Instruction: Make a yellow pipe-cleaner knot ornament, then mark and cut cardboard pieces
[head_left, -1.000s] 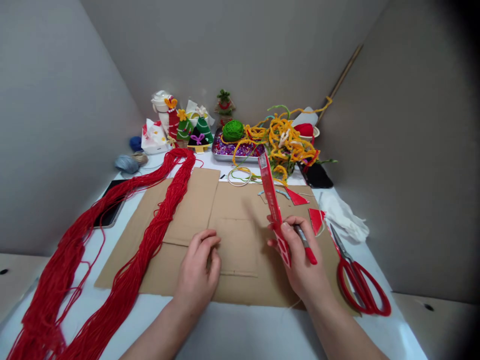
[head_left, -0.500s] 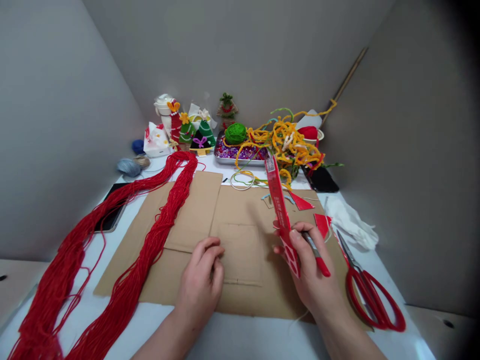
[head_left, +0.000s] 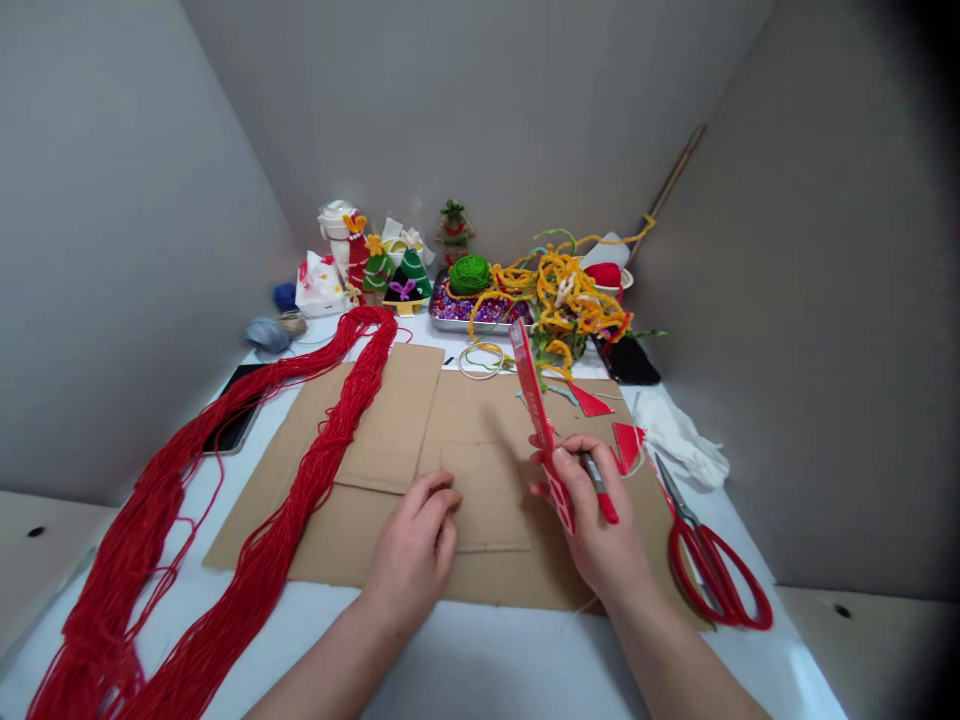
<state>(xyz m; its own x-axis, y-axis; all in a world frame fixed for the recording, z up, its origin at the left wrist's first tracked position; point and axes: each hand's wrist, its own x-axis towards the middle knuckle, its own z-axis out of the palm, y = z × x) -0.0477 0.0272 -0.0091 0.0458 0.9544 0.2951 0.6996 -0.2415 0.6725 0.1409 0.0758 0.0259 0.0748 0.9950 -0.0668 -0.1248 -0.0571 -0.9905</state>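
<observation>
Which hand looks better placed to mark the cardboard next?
Probably the right hand: it grips a red marker pen and a red card strip, and it sits just above the cardboard. The left hand rests curled on the cardboard, with nothing visible to mark with.

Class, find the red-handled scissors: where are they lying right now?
In the head view, the red-handled scissors lie at the lower right, along the right edge of the cardboard sheet, with their blades pointing toward the crumpled white cloth.
</observation>
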